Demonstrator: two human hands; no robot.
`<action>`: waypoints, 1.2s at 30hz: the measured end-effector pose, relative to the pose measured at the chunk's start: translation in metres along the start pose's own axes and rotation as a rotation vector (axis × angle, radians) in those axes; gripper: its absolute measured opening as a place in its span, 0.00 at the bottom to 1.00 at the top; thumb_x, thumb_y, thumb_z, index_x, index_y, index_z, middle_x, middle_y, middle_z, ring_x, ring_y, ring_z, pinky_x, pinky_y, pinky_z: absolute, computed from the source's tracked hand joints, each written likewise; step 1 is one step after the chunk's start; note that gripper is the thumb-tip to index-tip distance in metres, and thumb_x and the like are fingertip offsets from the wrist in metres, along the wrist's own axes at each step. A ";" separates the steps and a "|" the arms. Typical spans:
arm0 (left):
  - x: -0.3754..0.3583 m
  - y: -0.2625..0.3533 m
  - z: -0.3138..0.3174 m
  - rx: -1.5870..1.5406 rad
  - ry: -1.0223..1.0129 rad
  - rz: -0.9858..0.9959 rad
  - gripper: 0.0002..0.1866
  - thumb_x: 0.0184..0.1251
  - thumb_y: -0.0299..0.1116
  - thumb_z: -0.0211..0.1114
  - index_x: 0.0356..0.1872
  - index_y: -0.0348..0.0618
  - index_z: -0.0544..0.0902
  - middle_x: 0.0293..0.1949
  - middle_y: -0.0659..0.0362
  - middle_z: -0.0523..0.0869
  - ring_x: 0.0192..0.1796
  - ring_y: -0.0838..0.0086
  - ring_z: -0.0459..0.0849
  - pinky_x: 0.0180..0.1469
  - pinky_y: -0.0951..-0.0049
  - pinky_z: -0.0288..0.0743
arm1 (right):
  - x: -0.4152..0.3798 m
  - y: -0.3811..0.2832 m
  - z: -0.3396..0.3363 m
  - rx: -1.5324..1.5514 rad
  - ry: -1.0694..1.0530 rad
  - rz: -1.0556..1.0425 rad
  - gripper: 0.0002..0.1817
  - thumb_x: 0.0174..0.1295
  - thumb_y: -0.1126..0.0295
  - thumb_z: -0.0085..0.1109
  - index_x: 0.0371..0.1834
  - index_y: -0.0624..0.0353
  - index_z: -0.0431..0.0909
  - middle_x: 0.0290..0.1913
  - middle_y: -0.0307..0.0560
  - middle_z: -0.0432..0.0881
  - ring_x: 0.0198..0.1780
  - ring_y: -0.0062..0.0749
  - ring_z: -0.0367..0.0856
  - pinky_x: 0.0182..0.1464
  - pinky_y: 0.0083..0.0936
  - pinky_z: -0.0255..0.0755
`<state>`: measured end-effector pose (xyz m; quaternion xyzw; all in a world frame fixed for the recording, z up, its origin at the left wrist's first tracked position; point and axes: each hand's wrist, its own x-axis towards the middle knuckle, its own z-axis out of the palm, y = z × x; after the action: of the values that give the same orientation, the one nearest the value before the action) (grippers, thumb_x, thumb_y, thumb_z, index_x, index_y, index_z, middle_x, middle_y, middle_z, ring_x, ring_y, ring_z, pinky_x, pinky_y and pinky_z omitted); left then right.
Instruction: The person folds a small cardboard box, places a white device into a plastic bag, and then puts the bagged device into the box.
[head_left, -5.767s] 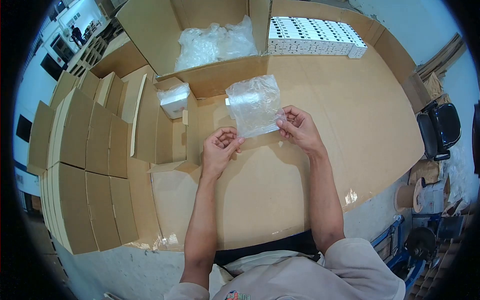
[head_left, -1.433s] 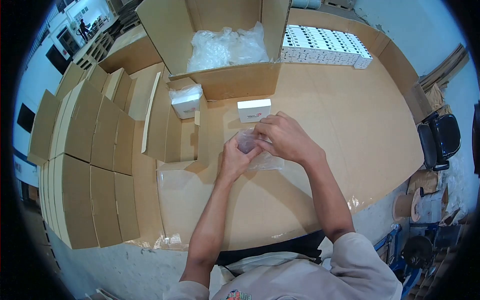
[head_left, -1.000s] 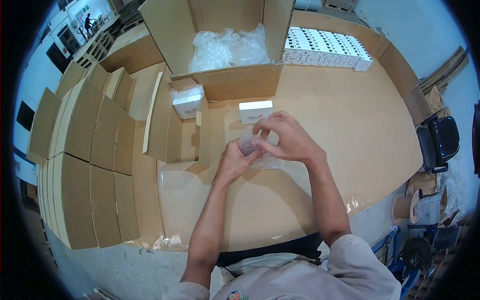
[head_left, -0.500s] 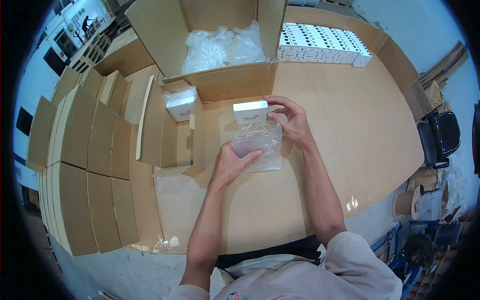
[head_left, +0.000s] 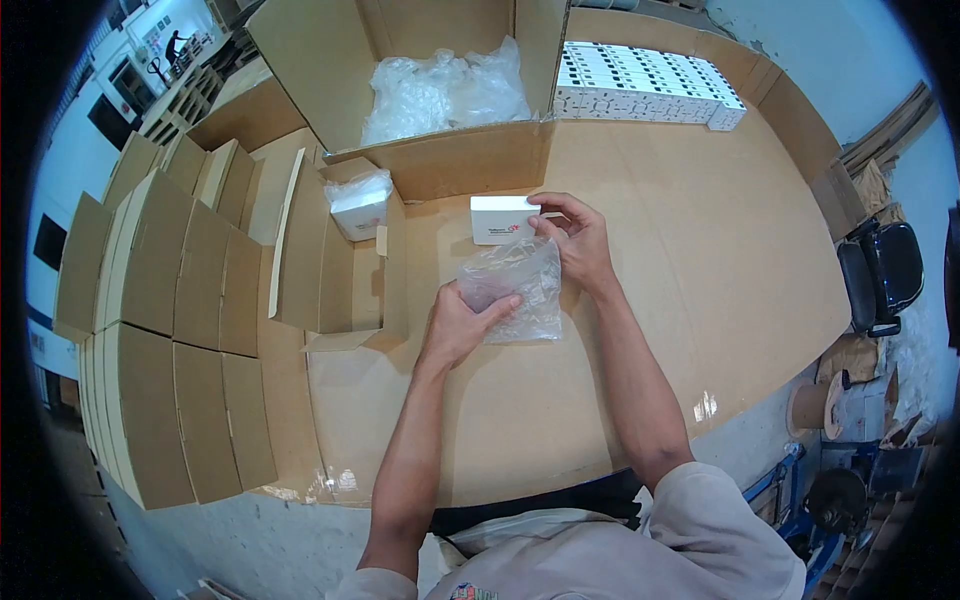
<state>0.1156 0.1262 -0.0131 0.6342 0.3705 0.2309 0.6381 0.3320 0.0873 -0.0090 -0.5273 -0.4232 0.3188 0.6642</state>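
Note:
My left hand (head_left: 465,325) is closed on a clear plastic bag (head_left: 525,285), thumb on top and the other fingers beneath it. Just beyond the bag's far edge, my right hand (head_left: 578,240) grips the right end of a small white box (head_left: 498,220) with red and dark print on its front. To the left stands an open brown carton (head_left: 365,300). In its far end sits another white box (head_left: 362,208) inside clear plastic.
A large carton (head_left: 440,170) at the back holds bubble wrap (head_left: 445,95). Rows of white boxes (head_left: 650,90) stand at the back right. Folded brown cartons (head_left: 165,350) are stacked on the left. A cardboard sheet (head_left: 700,300) covers the table. A black chair (head_left: 885,270) stands right.
The white box in my right hand has tilted so that more of its printed front shows, and it now meets the bag's far edge. My left hand stays nearly still.

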 end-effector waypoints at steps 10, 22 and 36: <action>-0.001 0.001 -0.001 0.021 0.024 -0.014 0.21 0.58 0.36 0.83 0.47 0.32 0.89 0.39 0.54 0.93 0.38 0.74 0.90 0.44 0.70 0.84 | -0.004 -0.021 -0.001 0.346 0.197 -0.136 0.13 0.69 0.84 0.63 0.54 0.69 0.74 0.52 0.56 0.84 0.52 0.37 0.88 0.54 0.41 0.91; 0.001 -0.003 -0.002 -0.031 0.013 -0.012 0.24 0.57 0.37 0.84 0.50 0.33 0.87 0.43 0.54 0.93 0.42 0.73 0.90 0.48 0.68 0.84 | -0.006 -0.006 -0.004 0.413 0.097 -0.144 0.11 0.68 0.81 0.67 0.49 0.65 0.77 0.51 0.55 0.87 0.53 0.34 0.88 0.57 0.33 0.85; 0.003 -0.006 -0.001 0.042 0.062 0.049 0.21 0.62 0.30 0.81 0.51 0.32 0.84 0.43 0.54 0.91 0.39 0.73 0.89 0.44 0.70 0.84 | -0.008 -0.006 -0.006 0.426 0.039 -0.140 0.11 0.66 0.82 0.69 0.49 0.65 0.78 0.50 0.53 0.88 0.53 0.28 0.87 0.58 0.24 0.81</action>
<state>0.1154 0.1290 -0.0198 0.6488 0.3790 0.2582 0.6072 0.3336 0.0761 -0.0056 -0.3503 -0.3691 0.3439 0.7892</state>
